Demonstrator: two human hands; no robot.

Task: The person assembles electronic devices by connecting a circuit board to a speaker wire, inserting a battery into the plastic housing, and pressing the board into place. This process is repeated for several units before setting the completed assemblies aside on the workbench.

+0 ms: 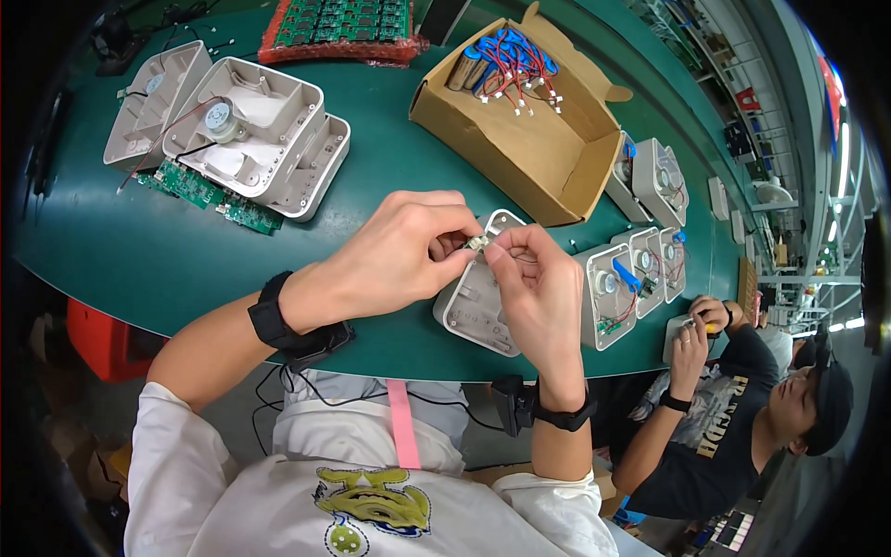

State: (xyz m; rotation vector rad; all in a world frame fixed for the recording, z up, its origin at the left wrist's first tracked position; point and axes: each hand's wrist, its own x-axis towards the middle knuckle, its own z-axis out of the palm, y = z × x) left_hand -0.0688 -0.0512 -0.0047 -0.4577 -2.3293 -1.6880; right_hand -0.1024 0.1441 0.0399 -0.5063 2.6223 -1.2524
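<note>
In front of me a light grey plastic housing (471,306) lies on the green table, its hollow inside facing up. Over its far end, my left hand (399,246) pinches a small white connector piece (477,243) between thumb and fingertips. From the other side my right hand (543,288) is closed on the same piece, fingertips nearly meeting those of the left. A thin wire seems to run by the right fingers, but the fingers cover most of it. The right hand also hides part of the housing.
A cardboard box (548,176) holds blue-wrapped cylinders with wires (506,60). Stacked housings (269,102) and green circuit boards (190,183) lie at left; more boards (343,28) sit in red wrap behind. Fitted housings (608,288) line the right, beside a co-worker (715,427).
</note>
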